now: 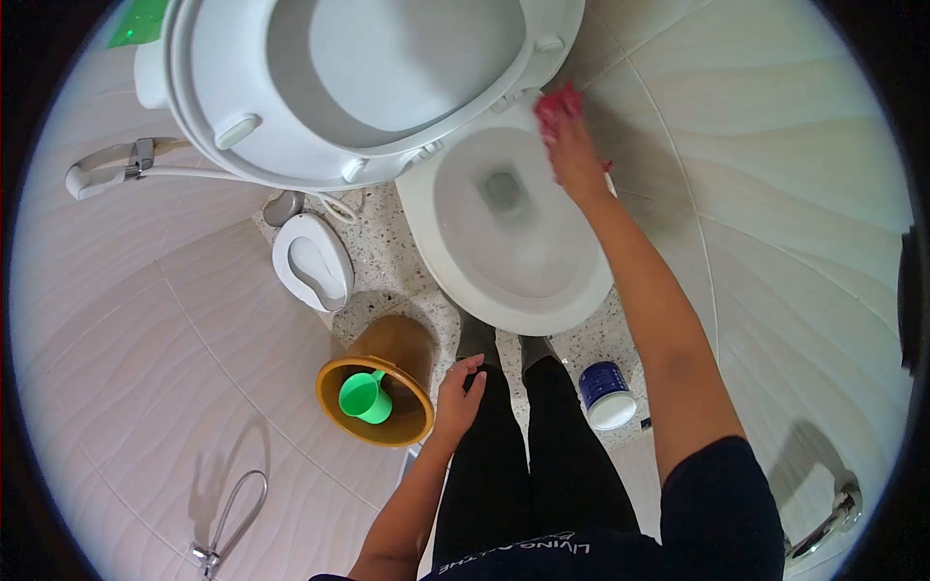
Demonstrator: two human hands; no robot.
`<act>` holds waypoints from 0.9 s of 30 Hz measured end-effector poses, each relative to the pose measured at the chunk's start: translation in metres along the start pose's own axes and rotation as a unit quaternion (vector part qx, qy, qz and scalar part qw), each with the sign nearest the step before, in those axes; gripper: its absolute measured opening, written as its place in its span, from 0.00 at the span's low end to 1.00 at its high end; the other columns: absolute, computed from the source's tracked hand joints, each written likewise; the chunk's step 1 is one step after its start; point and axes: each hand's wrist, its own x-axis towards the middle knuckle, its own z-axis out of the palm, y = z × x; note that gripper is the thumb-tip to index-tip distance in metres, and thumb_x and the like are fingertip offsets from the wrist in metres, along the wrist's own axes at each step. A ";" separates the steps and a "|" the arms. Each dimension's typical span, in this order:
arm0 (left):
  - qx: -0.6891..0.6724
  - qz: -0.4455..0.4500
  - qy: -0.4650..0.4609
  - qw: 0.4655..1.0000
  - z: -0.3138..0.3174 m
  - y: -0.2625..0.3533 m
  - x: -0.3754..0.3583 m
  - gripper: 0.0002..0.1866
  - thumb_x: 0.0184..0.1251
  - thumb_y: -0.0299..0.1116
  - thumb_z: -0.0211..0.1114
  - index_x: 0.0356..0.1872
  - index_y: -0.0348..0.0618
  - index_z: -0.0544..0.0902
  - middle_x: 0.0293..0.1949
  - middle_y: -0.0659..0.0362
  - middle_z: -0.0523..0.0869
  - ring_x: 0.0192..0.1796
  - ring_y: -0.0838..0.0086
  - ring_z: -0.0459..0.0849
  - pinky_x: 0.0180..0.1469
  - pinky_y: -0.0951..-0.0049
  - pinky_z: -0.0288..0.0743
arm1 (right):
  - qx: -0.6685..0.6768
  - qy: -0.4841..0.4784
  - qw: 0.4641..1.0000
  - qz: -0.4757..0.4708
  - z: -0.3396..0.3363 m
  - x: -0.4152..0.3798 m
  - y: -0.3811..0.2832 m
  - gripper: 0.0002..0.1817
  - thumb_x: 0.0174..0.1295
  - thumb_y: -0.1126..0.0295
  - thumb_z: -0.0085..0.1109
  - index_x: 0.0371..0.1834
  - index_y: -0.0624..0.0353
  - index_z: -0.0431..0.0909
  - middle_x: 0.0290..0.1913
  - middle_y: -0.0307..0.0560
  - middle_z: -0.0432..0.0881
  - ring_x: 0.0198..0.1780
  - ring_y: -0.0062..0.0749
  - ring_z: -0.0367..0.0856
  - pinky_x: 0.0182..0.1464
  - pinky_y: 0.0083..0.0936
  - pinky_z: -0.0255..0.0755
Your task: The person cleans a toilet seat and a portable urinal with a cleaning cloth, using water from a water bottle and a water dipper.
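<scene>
My right hand (575, 160) is closed on a red cloth (559, 108), pressed to the right rear rim of the white toilet bowl (441, 254). The raised seat and lid (228, 87) stand behind the bowl, and a little water shows at its bottom. My left hand (459, 399) hangs over my left thigh, holding nothing, its fingers apart. It is nearest to the brown bucket (392, 341), which has a green mug (365, 397) inside.
A white bedpan (313, 262) lies on the speckled floor (378, 232) left of the toilet. A blue and white tub (607, 395) stands at the right. Hose sprayers (108, 170) and a tap (205, 556) are on the left wall, a metal fitting (825, 521) on the right.
</scene>
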 end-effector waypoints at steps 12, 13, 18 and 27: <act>-0.044 -0.019 -0.007 0.999 0.026 0.005 0.018 0.15 0.62 0.26 0.60 0.50 0.37 0.77 0.45 0.52 0.82 0.47 0.67 0.80 0.53 0.69 0.72 | -0.090 -0.056 0.985 0.138 -0.038 -0.075 0.018 0.34 0.58 0.60 0.61 0.65 0.59 0.60 0.64 0.63 0.62 0.59 0.58 0.69 0.58 0.42 0.67; -0.045 -0.019 -0.006 0.999 0.027 0.006 0.020 0.15 0.62 0.26 0.60 0.50 0.37 0.77 0.45 0.52 0.82 0.47 0.67 0.80 0.53 0.69 0.72 | -0.080 -0.057 0.982 0.164 -0.041 -0.100 0.022 0.34 0.57 0.62 0.61 0.65 0.61 0.59 0.65 0.65 0.60 0.60 0.59 0.68 0.59 0.42 0.66; -0.056 -0.037 -0.028 0.997 0.034 0.006 0.023 0.15 0.66 0.27 0.59 0.53 0.37 0.76 0.48 0.54 0.82 0.51 0.70 0.80 0.56 0.71 0.71 | -0.042 -0.015 0.966 0.256 -0.031 -0.216 0.003 0.36 0.57 0.67 0.59 0.67 0.66 0.55 0.67 0.69 0.56 0.67 0.61 0.56 0.67 0.47 0.52; -0.076 -0.050 -0.007 0.996 0.034 -0.005 0.012 0.15 0.63 0.27 0.60 0.51 0.36 0.77 0.45 0.52 0.83 0.47 0.69 0.81 0.53 0.71 0.72 | -0.048 -0.225 0.972 -0.053 -0.043 -0.244 -0.067 0.19 0.57 0.71 0.51 0.54 0.58 0.72 0.58 0.52 0.71 0.65 0.46 0.64 0.68 0.52 0.50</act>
